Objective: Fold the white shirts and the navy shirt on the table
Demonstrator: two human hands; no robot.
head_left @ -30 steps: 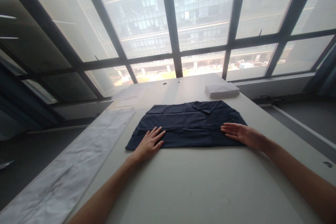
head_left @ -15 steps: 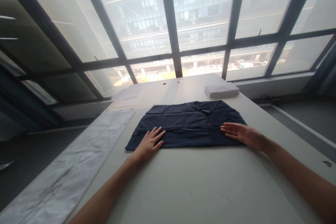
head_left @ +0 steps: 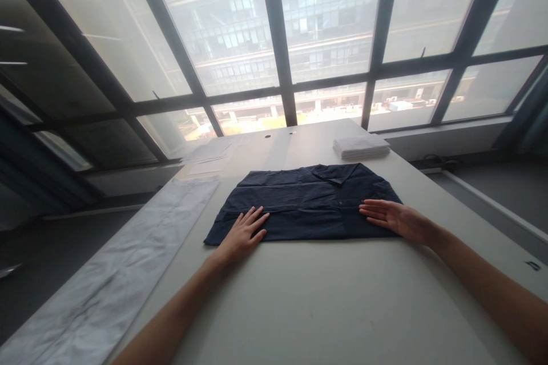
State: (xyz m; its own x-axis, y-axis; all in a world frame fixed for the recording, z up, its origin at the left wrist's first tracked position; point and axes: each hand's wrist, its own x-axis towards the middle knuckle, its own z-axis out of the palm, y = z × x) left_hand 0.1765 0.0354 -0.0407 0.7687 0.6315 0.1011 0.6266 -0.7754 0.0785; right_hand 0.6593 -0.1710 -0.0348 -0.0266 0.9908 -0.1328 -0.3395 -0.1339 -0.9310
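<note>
A dark navy shirt lies folded over on itself on the white table, its collar at the far right side and its near edge running almost straight across. My left hand rests flat on the shirt's near left part, fingers spread. At the near right corner, my right hand lies on the fabric on its edge, fingers stretched out toward the left. Neither hand grips the cloth. Small buttons show near the right fingertips.
A stack of folded white cloth sits at the far right of the table. Along the left side stretches a long white wrinkled cloth, with white sheets beyond it. Tall windows rise behind the table. A small dark object lies at the right edge.
</note>
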